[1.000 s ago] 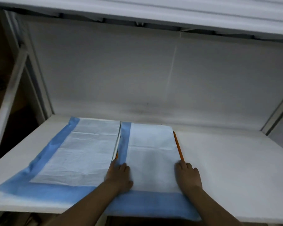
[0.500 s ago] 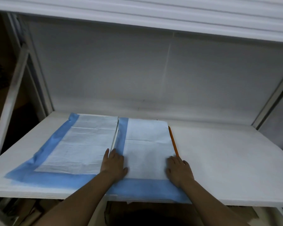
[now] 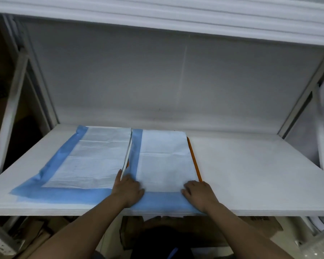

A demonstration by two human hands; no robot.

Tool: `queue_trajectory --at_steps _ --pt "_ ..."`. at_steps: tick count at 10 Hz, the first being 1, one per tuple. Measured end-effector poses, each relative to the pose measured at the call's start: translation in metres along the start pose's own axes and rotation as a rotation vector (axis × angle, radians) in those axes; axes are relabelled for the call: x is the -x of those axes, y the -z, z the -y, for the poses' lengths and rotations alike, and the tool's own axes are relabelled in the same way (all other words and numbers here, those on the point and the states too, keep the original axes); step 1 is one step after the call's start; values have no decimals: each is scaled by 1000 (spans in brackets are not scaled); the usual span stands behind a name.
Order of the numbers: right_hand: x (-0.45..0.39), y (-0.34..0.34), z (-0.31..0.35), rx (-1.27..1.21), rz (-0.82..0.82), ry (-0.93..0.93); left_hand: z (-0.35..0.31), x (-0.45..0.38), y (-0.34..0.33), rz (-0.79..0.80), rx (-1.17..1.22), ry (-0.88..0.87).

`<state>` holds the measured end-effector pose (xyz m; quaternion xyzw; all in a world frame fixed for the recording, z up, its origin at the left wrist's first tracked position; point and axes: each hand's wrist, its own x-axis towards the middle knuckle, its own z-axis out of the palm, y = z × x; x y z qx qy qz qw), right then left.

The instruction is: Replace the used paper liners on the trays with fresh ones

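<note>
A fresh liner [image 3: 165,159], white with a blue border, lies over an orange tray [image 3: 194,161] on the white shelf [image 3: 251,174]; only the tray's right edge shows. The left hand [image 3: 127,189] and the right hand [image 3: 199,193] both press flat on its near corners, fingers spread and gripping nothing. Just to the left, a second liner [image 3: 86,159] lies spread, its right edge lifted slightly. This tray looks nearly lined, with smoothing probably still to do. No used liners or other trays are in view, so the remaining work is unclear.
</note>
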<state>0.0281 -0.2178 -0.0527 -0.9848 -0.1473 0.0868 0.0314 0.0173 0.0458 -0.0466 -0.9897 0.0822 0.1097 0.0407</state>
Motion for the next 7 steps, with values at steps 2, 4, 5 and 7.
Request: queue_trajectory --at_steps 2,4,5,7 --pt "26 9 27 -41 2 123 -15 32 -5 -63 113 -137" --pt "40 10 25 -33 178 7 -20 54 2 114 118 -2" --pt "46 20 26 -82 111 -42 -19 60 11 85 125 10" --pt "49 49 28 -100 -11 -108 -16 67 34 12 179 19"
